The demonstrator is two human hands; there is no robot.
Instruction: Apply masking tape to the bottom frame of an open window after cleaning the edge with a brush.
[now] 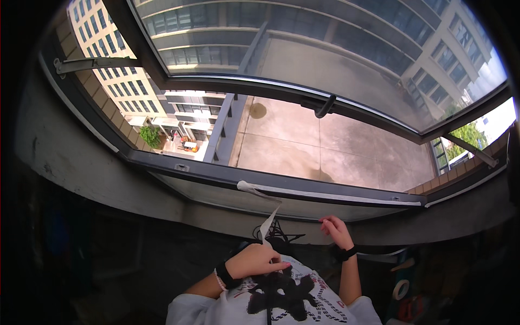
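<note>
A strip of white tape (267,227) hangs loose and twisted from the lower window frame (216,176). Its lower end meets my left hand (253,261), which is closed around it in front of my shirt. From the loose part rightward, the same white tape (336,196) lies along the frame's inner edge. My right hand (337,232) is raised just below the sill, fingers loosely bent and apart, with nothing seen in them. I wear a dark band on each wrist and a beaded bracelet on the left one.
The top-hung window sash (281,82) is swung outward, its dark handle (324,105) at the lower edge. Metal stays (97,63) brace it. Dark cables (279,233) lie below the sill. A tape roll (401,290) sits at the lower right. Outside is a paved terrace (330,151).
</note>
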